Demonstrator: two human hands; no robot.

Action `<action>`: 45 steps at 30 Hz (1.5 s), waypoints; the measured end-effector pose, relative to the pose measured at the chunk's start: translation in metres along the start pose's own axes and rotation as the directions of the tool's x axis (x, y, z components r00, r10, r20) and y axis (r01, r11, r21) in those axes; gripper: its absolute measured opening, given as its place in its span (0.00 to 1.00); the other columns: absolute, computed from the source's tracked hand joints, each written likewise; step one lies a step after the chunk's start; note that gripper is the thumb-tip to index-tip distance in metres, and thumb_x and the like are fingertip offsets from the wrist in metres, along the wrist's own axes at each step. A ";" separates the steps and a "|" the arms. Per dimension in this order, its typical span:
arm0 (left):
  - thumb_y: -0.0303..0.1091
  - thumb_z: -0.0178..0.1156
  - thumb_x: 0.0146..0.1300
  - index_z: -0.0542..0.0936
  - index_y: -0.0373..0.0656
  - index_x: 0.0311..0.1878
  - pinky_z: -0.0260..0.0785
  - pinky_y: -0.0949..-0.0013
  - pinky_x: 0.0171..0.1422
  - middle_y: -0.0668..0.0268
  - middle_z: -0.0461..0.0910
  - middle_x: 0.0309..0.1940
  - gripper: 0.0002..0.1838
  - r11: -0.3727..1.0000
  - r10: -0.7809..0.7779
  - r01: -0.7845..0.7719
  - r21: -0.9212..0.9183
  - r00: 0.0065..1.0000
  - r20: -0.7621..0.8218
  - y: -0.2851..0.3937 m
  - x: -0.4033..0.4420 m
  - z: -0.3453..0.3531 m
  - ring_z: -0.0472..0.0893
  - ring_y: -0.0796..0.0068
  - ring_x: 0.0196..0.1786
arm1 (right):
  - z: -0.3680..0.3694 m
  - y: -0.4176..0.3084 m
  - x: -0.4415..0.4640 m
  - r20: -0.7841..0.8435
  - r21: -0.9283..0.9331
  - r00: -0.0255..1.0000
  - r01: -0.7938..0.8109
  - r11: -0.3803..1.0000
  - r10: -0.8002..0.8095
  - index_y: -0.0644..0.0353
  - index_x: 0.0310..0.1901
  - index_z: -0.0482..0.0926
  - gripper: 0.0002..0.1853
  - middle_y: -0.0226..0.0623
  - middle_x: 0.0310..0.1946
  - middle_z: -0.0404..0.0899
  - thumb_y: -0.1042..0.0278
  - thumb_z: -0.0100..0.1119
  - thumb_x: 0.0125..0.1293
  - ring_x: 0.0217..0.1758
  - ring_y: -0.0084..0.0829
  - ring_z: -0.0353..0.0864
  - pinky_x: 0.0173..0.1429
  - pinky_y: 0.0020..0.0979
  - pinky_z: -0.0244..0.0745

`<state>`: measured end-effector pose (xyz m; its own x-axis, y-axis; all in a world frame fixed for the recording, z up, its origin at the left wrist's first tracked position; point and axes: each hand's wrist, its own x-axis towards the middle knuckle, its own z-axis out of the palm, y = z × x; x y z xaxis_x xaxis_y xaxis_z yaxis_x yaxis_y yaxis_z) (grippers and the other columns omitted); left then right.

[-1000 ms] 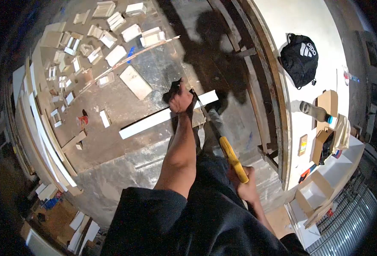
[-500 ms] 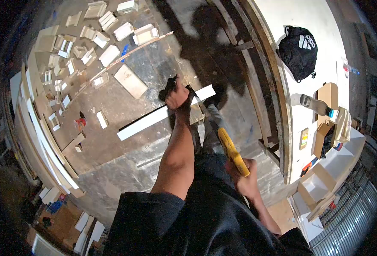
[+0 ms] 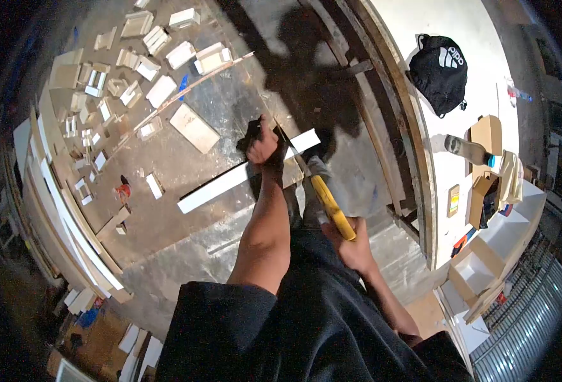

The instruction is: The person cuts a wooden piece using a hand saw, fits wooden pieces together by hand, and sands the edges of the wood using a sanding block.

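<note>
Item 1: handsaw (image 3: 332, 207), yellow handle, narrow blade; its blade slants across item 2 near that piece's right end, the tip beyond the far edge.

Item 2: white strip (image 3: 214, 189), long and straight, low over the floor (image 3: 166, 248), its left end nearer the person than its right; what bears it cannot be told.

Item 3: right hand (image 3: 351, 245), fingers wrapped around the saw's handle.

Item 4: left hand (image 3: 263, 146), fingers bunched, at the strip just left of the blade; whether it pinches the strip cannot be told.

Item 5: flat wooden block (image 3: 194, 128), on the floor beyond the strip's left half.

Item 6: small wooden pieces (image 3: 161, 91), many, scattered toward the floor's far left corner.

Item 7: counter (image 3: 456, 16), white-topped, to the right. Upon it: black bag (image 3: 438, 76), near the left edge; bottle (image 3: 465, 151), lying down, blue cap toward the right edge; pale cloth (image 3: 511, 181), at the right edge.
</note>
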<state>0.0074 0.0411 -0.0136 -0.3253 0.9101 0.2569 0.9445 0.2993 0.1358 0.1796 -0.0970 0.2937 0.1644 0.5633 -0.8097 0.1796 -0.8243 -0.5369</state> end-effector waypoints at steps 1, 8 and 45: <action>0.39 0.63 0.60 0.77 0.75 0.65 0.69 0.53 0.20 0.62 0.75 0.15 0.28 0.997 -0.005 0.001 -0.075 0.998 -0.063 -0.003 0.000 0.004 0.78 0.57 0.16 | -0.001 -0.008 -0.002 0.058 -0.009 0.998 0.006 1.000 -0.006 0.70 0.54 0.68 0.23 0.42 0.46 0.81 0.67 0.70 0.66 0.48 0.28 0.80 0.56 0.32 0.75; 0.36 0.63 0.60 0.78 0.68 0.65 0.69 0.56 0.21 0.63 0.78 0.20 0.28 0.972 0.097 -0.143 -0.186 0.966 -0.238 -0.003 0.012 0.006 0.78 0.59 0.18 | 0.003 0.004 0.001 -0.106 -0.022 0.994 -0.008 1.000 0.005 0.71 0.52 0.69 0.24 0.39 0.42 0.79 0.65 0.71 0.66 0.43 0.27 0.78 0.51 0.32 0.75; 0.35 0.62 0.61 0.81 0.67 0.58 0.64 0.58 0.17 0.67 0.71 0.11 0.22 0.993 0.103 -0.112 -0.041 0.980 -0.169 0.001 0.008 -0.005 0.72 0.63 0.12 | -0.008 0.025 0.002 -0.045 -0.125 0.998 0.029 0.992 -0.035 0.69 0.50 0.67 0.26 0.40 0.42 0.78 0.65 0.74 0.63 0.46 0.27 0.77 0.50 0.33 0.75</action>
<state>0.0053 0.0476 -0.0068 -0.2294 0.8746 0.4272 0.9721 0.1839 0.1456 0.1924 -0.1158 0.2805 0.2015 0.5940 -0.7788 0.3040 -0.7938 -0.5267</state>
